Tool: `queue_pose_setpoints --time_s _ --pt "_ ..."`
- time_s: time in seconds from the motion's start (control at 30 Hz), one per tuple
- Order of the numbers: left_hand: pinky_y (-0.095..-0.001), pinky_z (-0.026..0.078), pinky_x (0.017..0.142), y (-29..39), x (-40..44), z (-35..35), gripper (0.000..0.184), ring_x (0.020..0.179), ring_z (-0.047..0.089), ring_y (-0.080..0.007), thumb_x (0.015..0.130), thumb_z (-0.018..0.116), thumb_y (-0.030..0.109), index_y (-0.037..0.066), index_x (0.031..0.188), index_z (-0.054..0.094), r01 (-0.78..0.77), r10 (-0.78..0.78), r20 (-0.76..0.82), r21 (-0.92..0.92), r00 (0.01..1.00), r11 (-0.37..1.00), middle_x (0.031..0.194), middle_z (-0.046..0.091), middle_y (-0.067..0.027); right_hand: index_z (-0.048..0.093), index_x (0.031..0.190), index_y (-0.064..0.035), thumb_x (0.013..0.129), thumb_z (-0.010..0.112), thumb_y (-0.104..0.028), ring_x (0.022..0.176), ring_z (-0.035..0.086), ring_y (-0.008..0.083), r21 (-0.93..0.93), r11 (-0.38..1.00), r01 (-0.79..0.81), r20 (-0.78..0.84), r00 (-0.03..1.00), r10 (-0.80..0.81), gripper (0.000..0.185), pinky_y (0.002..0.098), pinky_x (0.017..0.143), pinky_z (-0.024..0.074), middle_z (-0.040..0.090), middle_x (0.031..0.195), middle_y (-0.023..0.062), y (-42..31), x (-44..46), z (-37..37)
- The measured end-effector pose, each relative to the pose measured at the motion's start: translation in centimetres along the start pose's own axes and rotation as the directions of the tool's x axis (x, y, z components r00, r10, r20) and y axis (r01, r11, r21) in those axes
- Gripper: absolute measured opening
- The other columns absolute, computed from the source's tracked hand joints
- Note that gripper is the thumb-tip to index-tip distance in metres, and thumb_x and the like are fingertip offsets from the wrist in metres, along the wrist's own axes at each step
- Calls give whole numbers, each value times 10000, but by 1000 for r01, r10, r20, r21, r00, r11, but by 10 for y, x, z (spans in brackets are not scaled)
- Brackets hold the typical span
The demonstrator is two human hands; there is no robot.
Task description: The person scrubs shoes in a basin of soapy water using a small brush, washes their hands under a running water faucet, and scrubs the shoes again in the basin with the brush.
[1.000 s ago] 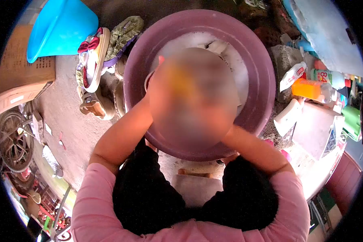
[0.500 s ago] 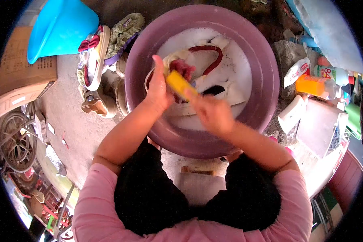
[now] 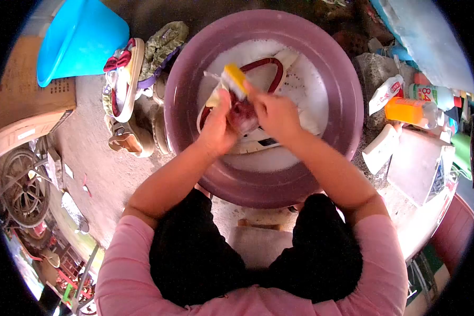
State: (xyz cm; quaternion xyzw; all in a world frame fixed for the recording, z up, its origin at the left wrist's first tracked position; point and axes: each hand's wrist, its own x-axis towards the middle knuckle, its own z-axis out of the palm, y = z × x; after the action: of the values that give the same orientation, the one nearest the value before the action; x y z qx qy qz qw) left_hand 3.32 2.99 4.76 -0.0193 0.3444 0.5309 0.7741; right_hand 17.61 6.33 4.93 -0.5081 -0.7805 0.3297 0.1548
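Observation:
Over the wide purple basin [image 3: 181, 100], my left hand [image 3: 218, 126] is closed around a wet shoe [image 3: 243, 117] with a dark red part and a pale edge. My right hand [image 3: 275, 113] grips a yellow scrubbing brush [image 3: 236, 78], its white bristles against the upper part of that shoe. White suds [image 3: 305, 89] fill the basin. A white item with dark red trim [image 3: 271, 68] lies partly sunk in them; its full shape is hidden by my hands and the foam.
Left of the basin are a bow-topped sandal [image 3: 125, 79], brown shoes [image 3: 131, 138], a blue tub [image 3: 84, 45] and a cardboard box [image 3: 26, 105]. To the right stand an orange bottle [image 3: 408, 112], a green-labelled bottle [image 3: 432, 96] and a white packet [image 3: 387, 95]. A small stool [image 3: 260, 242] is between my knees.
The brush has moved up and away from me, now angled with its bristles showing. My left hand has turned the shoe, and its fingers have curled around it.

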Motion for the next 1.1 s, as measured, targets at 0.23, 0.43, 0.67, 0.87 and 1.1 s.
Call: queue_pose_setpoints --time_s 0.23,0.43,0.67,0.87,1.1 --pt "-410 353 980 34 11 -16 848 1126 463 -255 750 282 710 70 1304 326 39 -73 113 283 991 958 1236 469 -131 480 1228 -242 825 511 -208 532 561 304 146 984 103 17 994 -107 405 414 501 452 565 641 146 -30 -52 3" --pt "-400 373 951 25 7 -22 707 1103 481 -261 807 372 597 72 1280 365 -3 -30 74 411 997 912 1179 511 -137 472 1236 -265 829 513 -229 557 573 297 32 999 5 53 999 -7 411 422 527 462 577 647 140 -5 -4 4" --pt "-353 457 869 21 -5 -4 458 1052 535 -242 813 518 -35 38 1246 388 -63 55 39 276 998 959 1177 504 -109 528 1193 -224 843 537 -251 570 559 228 58 963 -263 -33 963 266 351 323 550 443 557 680 173 19 20 -16" --pt "-362 451 889 23 8 -43 340 1020 549 -241 889 458 75 1 1217 402 -1 5 -74 52 997 999 1120 551 -142 541 1182 -228 835 555 -236 556 527 205 -420 782 -460 -171 887 430 347 283 581 441 577 699 159 95 -48 -30" --pt "-404 412 926 15 18 -48 314 1011 531 -230 935 377 222 55 1195 434 -103 107 -54 65 993 993 1145 537 -124 543 1184 -210 830 549 -144 587 564 269 176 941 -290 9 956 294 360 332 548 458 582 694 141 36 -53 -32"
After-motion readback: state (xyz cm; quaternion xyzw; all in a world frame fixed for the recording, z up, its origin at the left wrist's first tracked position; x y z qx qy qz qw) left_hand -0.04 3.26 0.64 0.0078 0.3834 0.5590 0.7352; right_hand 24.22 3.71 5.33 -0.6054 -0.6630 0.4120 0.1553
